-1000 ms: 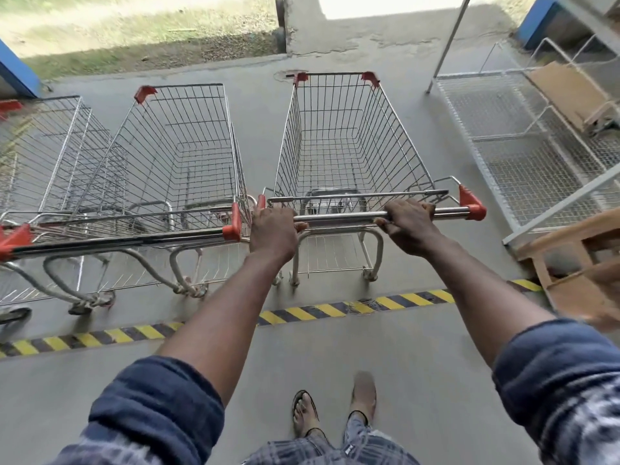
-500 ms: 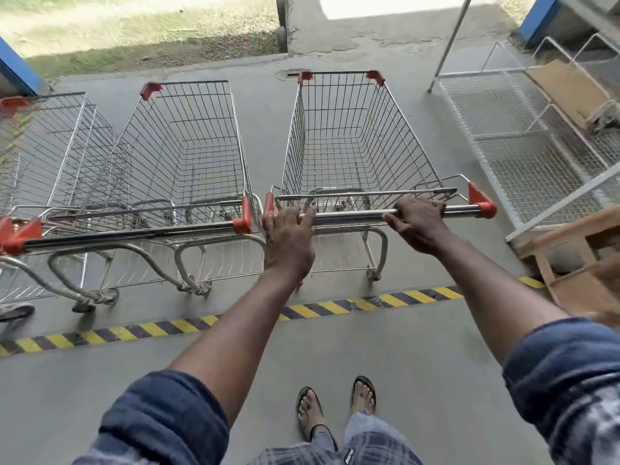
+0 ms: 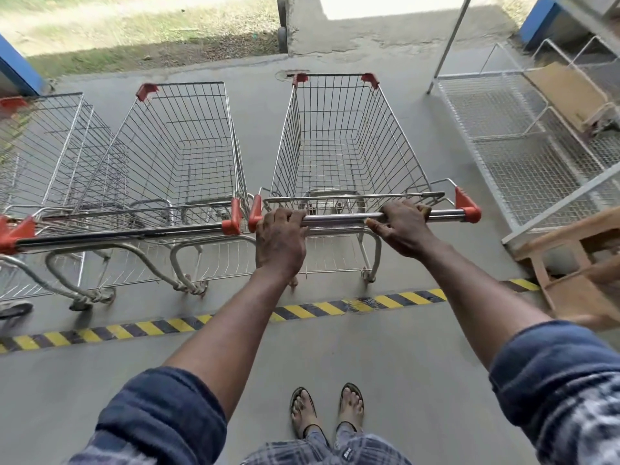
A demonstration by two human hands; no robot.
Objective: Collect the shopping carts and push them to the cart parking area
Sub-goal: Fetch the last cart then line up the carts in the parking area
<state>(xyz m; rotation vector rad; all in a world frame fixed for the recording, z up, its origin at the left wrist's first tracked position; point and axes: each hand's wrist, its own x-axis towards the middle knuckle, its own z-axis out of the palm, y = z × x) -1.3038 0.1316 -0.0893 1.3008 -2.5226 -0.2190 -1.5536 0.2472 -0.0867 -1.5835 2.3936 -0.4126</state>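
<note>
1. My left hand (image 3: 280,243) grips the cart handle (image 3: 339,219) at its left end, fingers curled over.
2. My right hand (image 3: 402,229) grips the same handle right of centre.
3. The cart (image 3: 335,95) stands just past the striped floor line (image 3: 322,308), beside a parked cart (image 3: 188,129).

At 12 o'clock the cart (image 3: 339,146) was silver wire grid, its handle (image 3: 335,219) steel with orange-red end caps (image 3: 468,209). The cart at 10 o'clock (image 3: 181,146) had the same colours. Yellow-and-black striped tape (image 3: 167,325) crossed the grey floor (image 3: 402,364). At 7 o'clock, a navy sleeve (image 3: 161,414) had a plaid pattern.
</note>
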